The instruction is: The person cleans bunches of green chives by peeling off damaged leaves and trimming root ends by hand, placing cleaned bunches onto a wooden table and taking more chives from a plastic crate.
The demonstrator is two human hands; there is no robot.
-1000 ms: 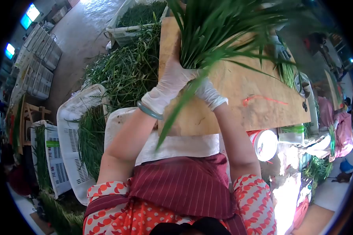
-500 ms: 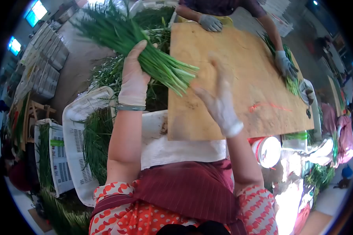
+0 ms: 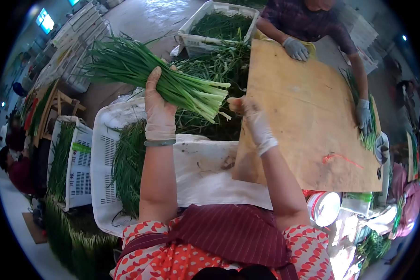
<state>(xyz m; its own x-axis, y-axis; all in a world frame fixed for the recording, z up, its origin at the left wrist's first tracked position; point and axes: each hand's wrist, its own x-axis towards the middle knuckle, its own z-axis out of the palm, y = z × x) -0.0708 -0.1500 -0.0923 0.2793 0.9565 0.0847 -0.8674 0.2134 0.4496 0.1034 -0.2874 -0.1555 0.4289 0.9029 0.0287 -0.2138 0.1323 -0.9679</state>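
A thick bunch of garlic chives [image 3: 191, 91] lies across my left hand [image 3: 159, 102], its green leaves pointing left and its pale stem ends pointing right. The fingers and thumb of that thin-gloved hand are wrapped round the stems. Just right of the pale ends is my right hand [image 3: 256, 120], also gloved, held over the left edge of the wooden board [image 3: 303, 112]. Its fingertips are pinched together, apart from the bunch; whatever may be between them is too small to make out.
A white crate [image 3: 100, 158] of chives stands at my left, with another crate [image 3: 70, 186] beyond it. Loose greens [image 3: 210, 65] lie past the bunch. Across the board, a co-worker's gloved hand [image 3: 364, 116] rests on chives. Red string [image 3: 340, 159] lies on the board.
My right hand has gone from spread and blurred to pinched, near the stem ends. The bunch stays in my left hand, now turned more level. The camera view has shifted left.
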